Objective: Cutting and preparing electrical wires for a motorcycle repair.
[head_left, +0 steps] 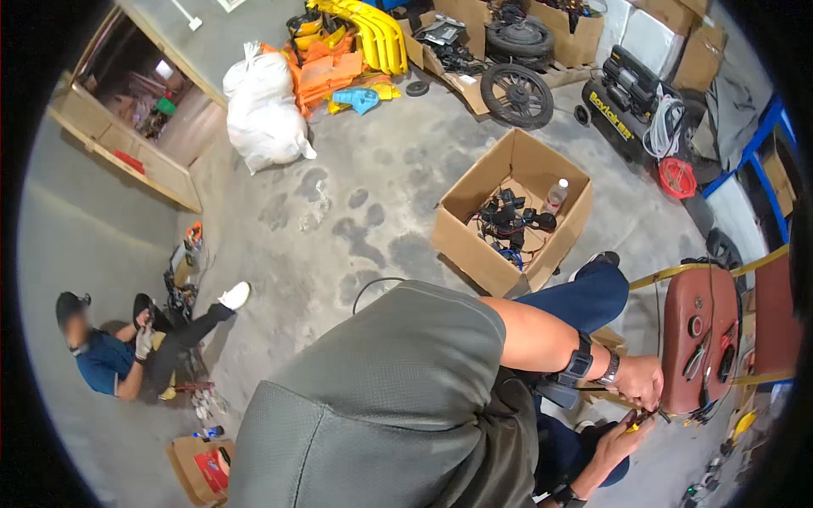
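My left hand [637, 379] reaches to the front edge of a red-brown padded chair seat [686, 309], fingers pinched together on something too small to make out. Just below it, my right hand [622, 440] is closed on a small yellow-handled tool [635, 423], beside dark wires [665, 416]. On the seat lie a round roll [696, 326], pliers [696, 360], a black item [727, 362] and a long dark cable.
A cardboard box [474, 258] holds black wired parts and a bottle. A co-worker [110, 364] sits on the left. Behind are white sacks [267, 110], yellow and orange panels [377, 42], wheels [517, 93], an air compressor [614, 102] and an open doorway [135, 85].
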Demonstrator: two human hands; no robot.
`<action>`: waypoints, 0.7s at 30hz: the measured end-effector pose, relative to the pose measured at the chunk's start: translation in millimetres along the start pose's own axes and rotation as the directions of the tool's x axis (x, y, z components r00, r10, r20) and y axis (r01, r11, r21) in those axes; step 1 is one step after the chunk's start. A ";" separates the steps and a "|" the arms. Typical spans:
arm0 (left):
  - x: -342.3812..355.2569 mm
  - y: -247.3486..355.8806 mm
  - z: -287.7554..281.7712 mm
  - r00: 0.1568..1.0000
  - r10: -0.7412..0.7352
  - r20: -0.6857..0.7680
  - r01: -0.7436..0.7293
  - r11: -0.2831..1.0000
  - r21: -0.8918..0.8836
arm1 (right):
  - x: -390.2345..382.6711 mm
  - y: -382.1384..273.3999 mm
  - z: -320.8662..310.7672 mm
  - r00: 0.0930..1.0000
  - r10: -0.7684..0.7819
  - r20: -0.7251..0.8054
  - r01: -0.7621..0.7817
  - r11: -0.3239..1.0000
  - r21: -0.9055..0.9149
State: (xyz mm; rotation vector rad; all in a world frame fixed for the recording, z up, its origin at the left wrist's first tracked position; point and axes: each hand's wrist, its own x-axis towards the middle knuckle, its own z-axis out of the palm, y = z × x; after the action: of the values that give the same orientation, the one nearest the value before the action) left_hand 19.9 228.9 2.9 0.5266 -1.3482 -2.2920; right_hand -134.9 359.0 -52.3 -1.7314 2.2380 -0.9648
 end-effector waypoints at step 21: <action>24.7 -25.5 -78.4 0.949 0.202 -0.242 -0.021 0.806 0.591 | 26.6 -35.8 49.7 0.988 -0.113 -0.107 0.086 0.969 -0.232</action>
State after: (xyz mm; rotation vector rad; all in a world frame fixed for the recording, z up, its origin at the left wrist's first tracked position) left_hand 35.7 170.2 -58.0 0.9105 -1.8601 -1.5852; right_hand -90.2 310.7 -63.9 -1.9455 2.4417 -0.8834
